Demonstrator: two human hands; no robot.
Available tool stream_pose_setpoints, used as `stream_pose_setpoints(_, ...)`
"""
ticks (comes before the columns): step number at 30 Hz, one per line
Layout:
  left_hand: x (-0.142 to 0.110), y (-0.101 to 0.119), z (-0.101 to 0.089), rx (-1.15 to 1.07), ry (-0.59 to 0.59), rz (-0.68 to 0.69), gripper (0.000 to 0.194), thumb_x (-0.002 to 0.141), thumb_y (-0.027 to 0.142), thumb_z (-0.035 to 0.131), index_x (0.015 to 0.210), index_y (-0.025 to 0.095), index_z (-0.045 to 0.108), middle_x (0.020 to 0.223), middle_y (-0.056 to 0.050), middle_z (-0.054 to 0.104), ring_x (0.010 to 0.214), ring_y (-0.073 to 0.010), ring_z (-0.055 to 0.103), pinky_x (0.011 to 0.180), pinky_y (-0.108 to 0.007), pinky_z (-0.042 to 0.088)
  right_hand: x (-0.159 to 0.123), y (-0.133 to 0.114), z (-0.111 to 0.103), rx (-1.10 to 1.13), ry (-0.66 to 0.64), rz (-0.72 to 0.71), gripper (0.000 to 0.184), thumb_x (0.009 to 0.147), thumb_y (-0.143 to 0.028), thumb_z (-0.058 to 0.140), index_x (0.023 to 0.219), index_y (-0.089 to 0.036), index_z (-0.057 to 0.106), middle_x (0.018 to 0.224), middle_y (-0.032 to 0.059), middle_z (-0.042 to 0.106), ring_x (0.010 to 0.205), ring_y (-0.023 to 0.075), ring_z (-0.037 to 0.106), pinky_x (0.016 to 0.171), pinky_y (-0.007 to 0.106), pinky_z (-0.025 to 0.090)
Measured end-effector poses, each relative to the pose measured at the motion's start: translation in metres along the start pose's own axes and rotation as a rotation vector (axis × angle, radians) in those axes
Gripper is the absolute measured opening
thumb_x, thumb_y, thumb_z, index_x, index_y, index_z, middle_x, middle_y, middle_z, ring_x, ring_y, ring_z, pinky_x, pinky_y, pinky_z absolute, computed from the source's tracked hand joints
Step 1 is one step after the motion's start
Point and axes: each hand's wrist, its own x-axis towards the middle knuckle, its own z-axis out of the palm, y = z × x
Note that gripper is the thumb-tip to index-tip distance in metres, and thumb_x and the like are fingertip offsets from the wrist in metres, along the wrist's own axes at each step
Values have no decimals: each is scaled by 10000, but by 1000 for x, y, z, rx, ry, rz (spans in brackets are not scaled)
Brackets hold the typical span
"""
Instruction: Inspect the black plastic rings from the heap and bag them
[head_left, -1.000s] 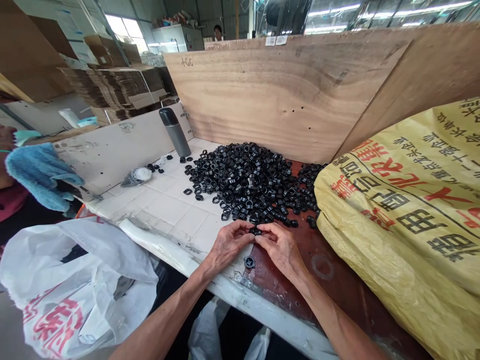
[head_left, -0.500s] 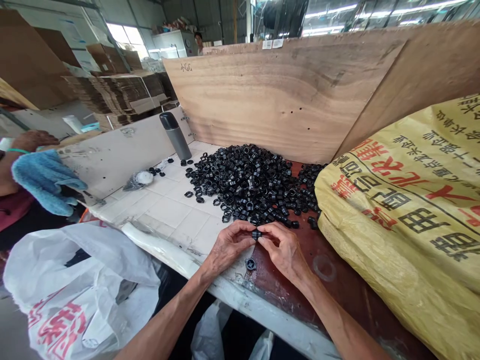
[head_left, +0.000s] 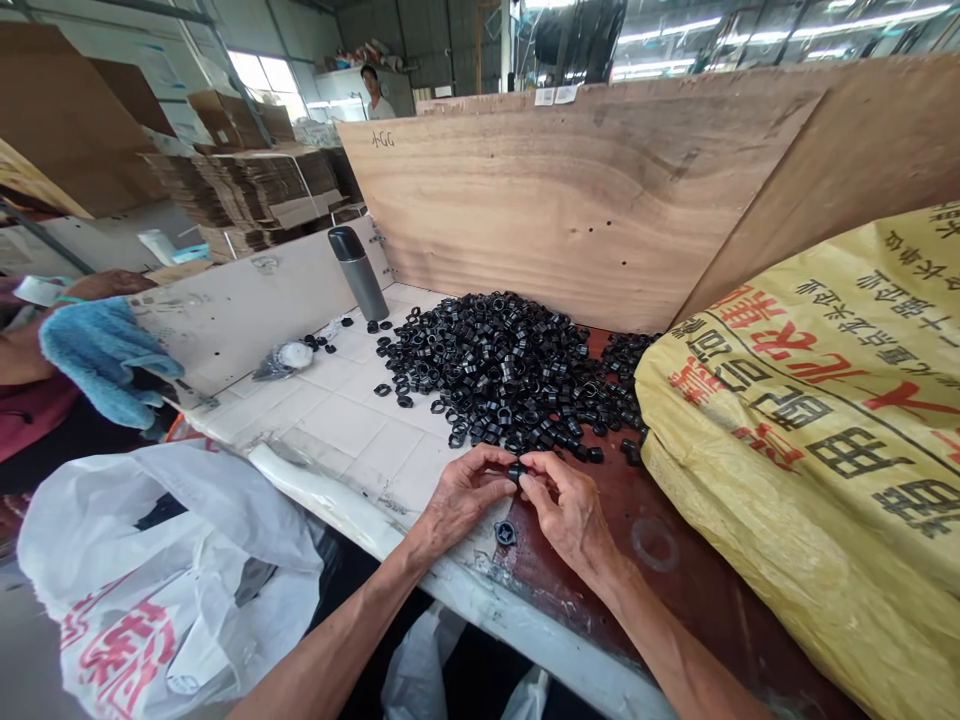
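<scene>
Between the fingertips of both hands is a small black plastic ring (head_left: 515, 473), pinched from either side and partly covered by the fingers. My left hand (head_left: 466, 497) grips its left side with thumb and forefinger. From the right, my right hand (head_left: 564, 500) pinches the same part. Just below the hands, a round black fitting with a cross-shaped inside (head_left: 505, 533) lies near the table edge. Beyond my fingers spreads a large heap of black plastic rings (head_left: 495, 360).
A yellow printed sack (head_left: 750, 480) bulges over the table's right side. A grey flask (head_left: 358, 275) stands at the back left near a small plastic bag (head_left: 283, 360). Wooden boards (head_left: 585, 200) wall the back. A white bag (head_left: 172, 580) hangs at left, beside another person's arm (head_left: 30, 345).
The view has shifted slightly, so everything sits a little lower and to the right. Both hands still pinch the ring, with the fingers a little closer around it.
</scene>
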Motion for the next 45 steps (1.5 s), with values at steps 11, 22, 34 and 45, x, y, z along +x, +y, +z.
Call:
stream_pose_setpoints(11, -1, -4, 1, 54, -1, -1, 259, 806, 253, 756, 1034, 169, 666, 911, -31, 723, 808, -153, 685, 771, -265, 535, 1, -2, 3, 50, -29, 94, 217, 993, -352, 464, 1050, -203, 611, 627, -14, 647, 594, 154, 652, 612, 229, 493)
stream_pose_setpoints(22, -2, -5, 2, 44, -22, 28, 258, 794, 275, 774, 997, 161, 663, 900, -34, 717, 815, -157, 681, 765, -267, 533, 3, 4, -1, -185, -52, -55, 387, 1026, -358, 387, 793, -193, 648, 622, 2, 610, 548, 128, 574, 560, 230, 395)
stream_pose_setpoints(34, -2, -4, 0, 11, 43, 3, 310, 779, 313, 781, 1019, 173, 644, 912, -34, 726, 812, -172, 691, 788, -298, 539, 3, -5, -7, -15, -36, 39, 269, 965, -405, 525, 868, -189, 653, 612, -18, 588, 514, 121, 531, 518, 223, 410)
stream_pose_setpoints(45, -2, 2, 0, 38, 44, -25, 332, 779, 317, 780, 1038, 150, 654, 940, -52, 723, 820, -167, 672, 801, -296, 526, 4, -12, -11, -33, -77, 47, 422, 983, -409, 485, 623, -200, 551, 556, -21, 534, 534, 124, 521, 534, 239, 389)
